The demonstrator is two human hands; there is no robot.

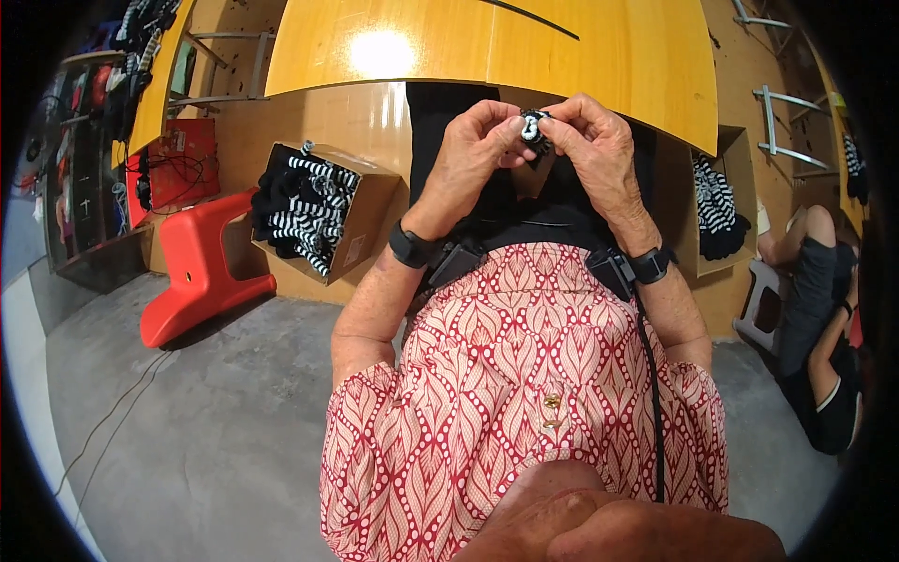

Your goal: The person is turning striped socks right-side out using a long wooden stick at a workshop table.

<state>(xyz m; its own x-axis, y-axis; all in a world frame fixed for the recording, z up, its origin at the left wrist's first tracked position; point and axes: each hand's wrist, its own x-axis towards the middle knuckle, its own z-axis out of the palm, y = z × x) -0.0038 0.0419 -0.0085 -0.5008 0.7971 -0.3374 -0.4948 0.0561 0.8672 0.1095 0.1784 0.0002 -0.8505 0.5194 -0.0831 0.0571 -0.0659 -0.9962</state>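
Note:
A small black-and-white striped knit piece is held between my two hands, over my lap and just short of the table's near edge. My left hand pinches its left side between thumb and fingers. On the opposite side, the thumb and fingertips of my right hand close on the same piece. It looks bunched or rolled, with a white part facing up and a dark end hanging below. My fingers cover much of it, so its full shape cannot be made out.
The yellow table lies ahead, with a thin black strip on it. Cardboard boxes of striped knit pieces flank me. A red stool lies tipped over at left, near cables. Another person sits at right.

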